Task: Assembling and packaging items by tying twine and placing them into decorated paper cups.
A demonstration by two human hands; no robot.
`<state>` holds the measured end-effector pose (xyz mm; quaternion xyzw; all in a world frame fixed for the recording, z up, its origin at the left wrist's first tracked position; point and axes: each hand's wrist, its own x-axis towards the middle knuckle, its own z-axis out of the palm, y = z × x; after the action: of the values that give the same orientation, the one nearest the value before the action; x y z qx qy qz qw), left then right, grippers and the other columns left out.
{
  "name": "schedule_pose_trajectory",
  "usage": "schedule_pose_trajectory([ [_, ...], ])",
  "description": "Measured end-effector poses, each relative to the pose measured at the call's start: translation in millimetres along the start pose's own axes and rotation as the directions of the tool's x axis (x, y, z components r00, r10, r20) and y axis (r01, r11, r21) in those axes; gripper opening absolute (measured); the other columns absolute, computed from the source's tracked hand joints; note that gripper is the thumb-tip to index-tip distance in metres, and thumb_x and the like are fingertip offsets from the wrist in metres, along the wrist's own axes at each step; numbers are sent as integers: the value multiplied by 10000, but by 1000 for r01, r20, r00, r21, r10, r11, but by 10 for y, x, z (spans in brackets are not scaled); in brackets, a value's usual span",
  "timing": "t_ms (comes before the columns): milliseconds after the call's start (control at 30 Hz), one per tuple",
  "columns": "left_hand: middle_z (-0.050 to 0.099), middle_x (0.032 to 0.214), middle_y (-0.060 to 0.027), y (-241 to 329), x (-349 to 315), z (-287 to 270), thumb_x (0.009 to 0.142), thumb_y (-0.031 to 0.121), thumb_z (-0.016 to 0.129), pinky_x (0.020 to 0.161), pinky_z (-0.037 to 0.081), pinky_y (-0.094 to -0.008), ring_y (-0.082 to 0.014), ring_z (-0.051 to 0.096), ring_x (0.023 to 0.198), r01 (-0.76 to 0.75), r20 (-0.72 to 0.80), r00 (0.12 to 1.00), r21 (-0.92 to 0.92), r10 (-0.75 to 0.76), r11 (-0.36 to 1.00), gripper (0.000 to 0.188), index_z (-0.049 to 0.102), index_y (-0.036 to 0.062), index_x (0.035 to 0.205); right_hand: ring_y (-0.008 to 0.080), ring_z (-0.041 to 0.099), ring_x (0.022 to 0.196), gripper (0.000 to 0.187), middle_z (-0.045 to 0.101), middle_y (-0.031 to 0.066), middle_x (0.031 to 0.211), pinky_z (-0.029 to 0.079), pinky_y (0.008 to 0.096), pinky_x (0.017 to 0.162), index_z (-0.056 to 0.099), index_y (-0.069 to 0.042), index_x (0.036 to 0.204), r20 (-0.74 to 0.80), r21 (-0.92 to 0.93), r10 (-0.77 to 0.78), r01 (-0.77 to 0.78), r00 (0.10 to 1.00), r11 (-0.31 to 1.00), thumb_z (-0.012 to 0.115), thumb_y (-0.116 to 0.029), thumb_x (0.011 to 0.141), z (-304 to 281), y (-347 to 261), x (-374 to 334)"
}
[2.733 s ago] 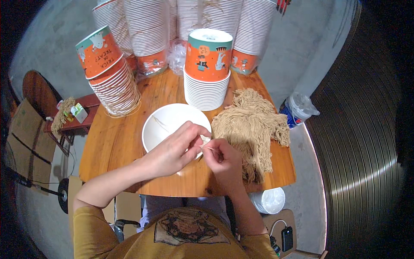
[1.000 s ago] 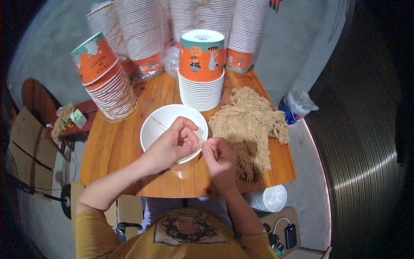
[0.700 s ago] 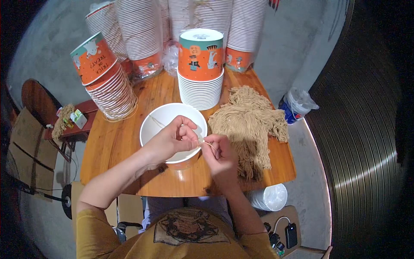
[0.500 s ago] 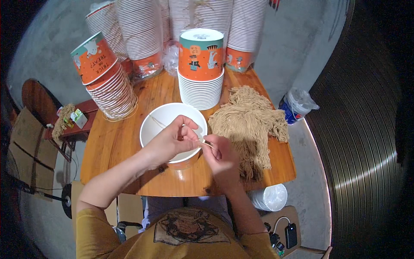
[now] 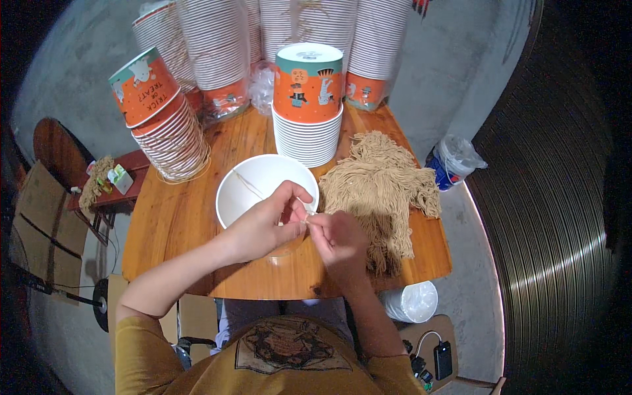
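Turned further inward, the right hand (image 5: 342, 242) now meets the loosely curled left hand (image 5: 260, 227), fingertips of both pinching a pale strand (image 5: 311, 212), leaving it controlled from two sides.

The right hand (image 5: 341, 243) has rolled inward, pinching closer to the left hand (image 5: 262, 227).

The bare left hand (image 5: 271, 222) has its index finger (image 5: 293, 189) arched above its thumb (image 5: 288, 232). Just to its right, the bare right hand (image 5: 341, 242) has curled fingers (image 5: 342, 227), and both hands pinch closely together. Behind the left hand, the bare left forearm (image 5: 187, 263) slants from lower left; the bare right forearm (image 5: 374, 315) rises steeply below its hand.
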<state>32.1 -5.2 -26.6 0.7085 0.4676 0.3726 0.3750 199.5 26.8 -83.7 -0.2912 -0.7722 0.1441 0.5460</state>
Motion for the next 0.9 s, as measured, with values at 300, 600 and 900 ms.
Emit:
schedule_pose_trajectory([
  [300, 545, 840, -76, 51, 21, -82, 915, 107, 547, 707, 450, -276, -148, 539, 763, 164, 67, 982, 151, -175, 975, 154, 500, 12, 1027, 76, 379, 521, 129, 428, -19, 611, 317, 237, 486, 636, -68, 826, -14, 210, 175, -168, 984, 963, 675, 37, 762, 28, -20, -33],
  [600, 553, 893, -159, -86, 2, -99, 841, 67, 522, 765, 454, -369, -303, 568, 852, 20, -6, 1000, 388, -19, 922, 89, 558, 21, 910, 68, 367, 527, 151, 395, -30, 612, 313, 228, 488, 624, -71, 820, -17, 205, 134, -128, 991, 970, 678, 56, 759, 103, 59, -77],
  [900, 550, 800, -68, -20, 8, -154, 851, 74, 542, 682, 455, -302, -170, 540, 721, 200, 88, 974, 93, -208, 975, 84, 531, 21, 915, 59, 365, 531, 133, 405, -36, 615, 314, 222, 486, 626, -62, 811, -1, 231, 183, -178, 983, 956, 682, 50, 763, 97, 36, -76],
])
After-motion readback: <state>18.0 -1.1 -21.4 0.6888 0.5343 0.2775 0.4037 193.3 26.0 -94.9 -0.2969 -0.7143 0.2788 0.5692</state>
